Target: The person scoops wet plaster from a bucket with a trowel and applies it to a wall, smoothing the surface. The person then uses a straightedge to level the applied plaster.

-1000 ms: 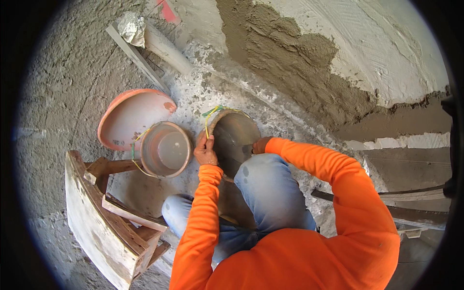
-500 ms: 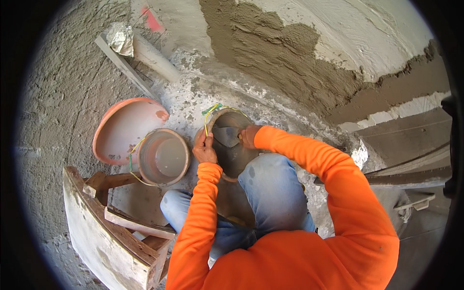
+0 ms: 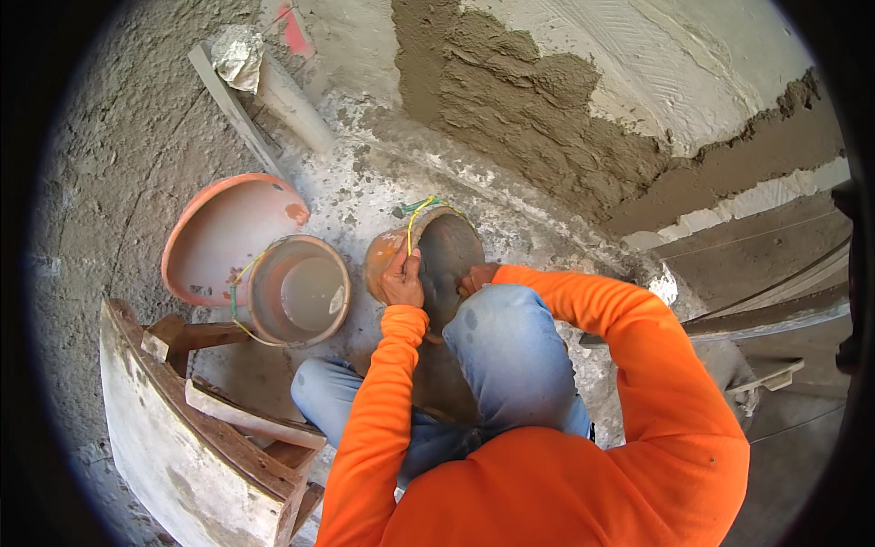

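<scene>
A mortar-smeared bucket [image 3: 449,239] with a yellow and green cord handle [image 3: 420,211] stands tilted between my knees, its mouth facing right and toward me. My left hand [image 3: 401,279] is closed on its left rim, near the cord. My right hand [image 3: 476,277] is closed in a fist inside the bucket, against its right inner wall. In the earlier frame this hand grips a trowel; now the blade barely shows against the dark interior, and my raised knee covers part of the bucket.
Left of me stand a second bucket [image 3: 305,296] with cloudy water and an orange-rimmed basin [image 3: 219,242]. A wooden frame [image 3: 196,428] sits at lower left. Beyond are a pipe [image 3: 296,108] and a wood strip [image 3: 232,114]. Wet mortar [image 3: 538,109] coats the wall ahead.
The bucket has tipped to the right, so its outer left side now shows. My right hand has gone lower and deeper into it, and the trowel blade has dropped from clear sight.
</scene>
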Demonstrator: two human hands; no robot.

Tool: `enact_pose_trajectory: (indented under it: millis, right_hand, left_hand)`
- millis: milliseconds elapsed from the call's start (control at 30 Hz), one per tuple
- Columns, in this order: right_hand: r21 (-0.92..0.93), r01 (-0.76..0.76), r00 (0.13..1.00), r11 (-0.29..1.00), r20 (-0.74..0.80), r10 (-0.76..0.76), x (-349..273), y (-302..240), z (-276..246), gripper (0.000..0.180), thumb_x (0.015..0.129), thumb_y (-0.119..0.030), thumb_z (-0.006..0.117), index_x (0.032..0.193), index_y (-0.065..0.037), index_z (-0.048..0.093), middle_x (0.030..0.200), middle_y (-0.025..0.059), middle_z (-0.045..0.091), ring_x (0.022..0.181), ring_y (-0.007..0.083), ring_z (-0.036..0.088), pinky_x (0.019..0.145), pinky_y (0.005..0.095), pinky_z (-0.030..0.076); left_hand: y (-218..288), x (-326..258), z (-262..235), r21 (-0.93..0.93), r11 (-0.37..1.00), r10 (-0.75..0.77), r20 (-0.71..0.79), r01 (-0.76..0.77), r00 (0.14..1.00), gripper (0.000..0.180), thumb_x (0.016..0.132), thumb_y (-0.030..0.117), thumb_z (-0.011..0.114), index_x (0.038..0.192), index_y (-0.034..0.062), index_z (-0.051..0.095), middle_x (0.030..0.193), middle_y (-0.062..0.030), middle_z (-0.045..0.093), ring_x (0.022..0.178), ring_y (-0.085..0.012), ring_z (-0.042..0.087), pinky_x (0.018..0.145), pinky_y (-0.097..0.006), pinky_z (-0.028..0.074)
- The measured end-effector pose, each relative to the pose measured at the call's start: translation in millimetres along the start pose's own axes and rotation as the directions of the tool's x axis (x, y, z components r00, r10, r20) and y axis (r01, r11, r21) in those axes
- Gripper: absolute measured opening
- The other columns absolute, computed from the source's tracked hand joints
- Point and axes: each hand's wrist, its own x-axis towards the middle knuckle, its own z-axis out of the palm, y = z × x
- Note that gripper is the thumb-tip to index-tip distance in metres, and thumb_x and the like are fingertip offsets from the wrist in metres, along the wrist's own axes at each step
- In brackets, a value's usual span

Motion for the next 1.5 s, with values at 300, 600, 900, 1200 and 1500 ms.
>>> enact_pose_trajectory:
  millis: [300,600,900,1200,1500]
  right_hand:
    - [0.913,-0.193,0.980,0.358,0.160,0.121,-30.7,27.7,24.8,0.035,0.098,-0.035,0.045,0.098,-0.010,0.069,0.095,0.0109,0.072,0.084,0.0292,0.069,0.076,0.0403,0.055]
    - [-0.313,-0.255,0.947,0.915,-0.270,0.172,-8.7,-7.9,-15.9,0.031,0.097,-0.030,0.045,0.097,-0.012,0.071,0.102,0.0111,0.070,0.089,0.0280,0.069,0.077,0.0416,0.054]
    - [-0.258,0.000,0.985,0.966,-0.168,-0.045,1.0,-0.4,-5.5,0.029,0.093,-0.032,0.051,0.104,-0.011,0.067,0.098,0.0120,0.071,0.089,0.0283,0.071,0.074,0.0453,0.054]
    - [0.149,0.043,0.904,0.988,-0.426,0.025,-29.7,-8.0,65.5,0.032,0.093,-0.040,0.051,0.114,-0.018,0.062,0.094,0.0168,0.071,0.090,0.0353,0.070,0.076,0.0493,0.053]
    - [0.152,-0.237,0.781,0.960,-0.558,0.281,-113.3,-45.5,-33.3,0.033,0.091,-0.042,0.058,0.105,-0.012,0.061,0.085,0.0187,0.070,0.082,0.0413,0.067,0.072,0.0510,0.051]
  left_hand:
    - [-11.8,11.8,-18.2,0.001,0.996,0.085,-0.015,-0.085,0.996,0.030,0.091,0.015,0.068,0.117,-0.0010,0.068,0.093,-0.0132,0.073,0.081,-0.0128,0.062,0.076,-0.029,0.049]
    - [-2.9,8.4,-19.3,0.078,0.995,0.052,0.022,-0.054,0.998,0.032,0.090,0.018,0.069,0.117,-0.0002,0.069,0.085,-0.0105,0.071,0.075,-0.0107,0.058,0.071,-0.029,0.048]
    - [0.3,2.8,-8.7,0.054,0.995,0.081,0.014,-0.081,0.997,0.031,0.091,0.017,0.068,0.115,-0.0020,0.069,0.091,-0.0104,0.072,0.080,-0.0120,0.061,0.075,-0.028,0.049]
    - [-36.1,18.5,-37.4,-0.186,0.982,-0.039,-0.141,0.012,0.989,0.033,0.092,0.016,0.068,0.119,-0.0039,0.068,0.090,-0.0022,0.067,0.081,-0.0092,0.056,0.076,-0.024,0.046]
    - [-46.2,22.6,-37.2,-0.127,0.992,-0.042,-0.176,0.019,0.983,0.033,0.095,0.018,0.062,0.120,-0.0034,0.067,0.100,-0.0084,0.072,0.088,-0.0127,0.062,0.084,-0.026,0.048]
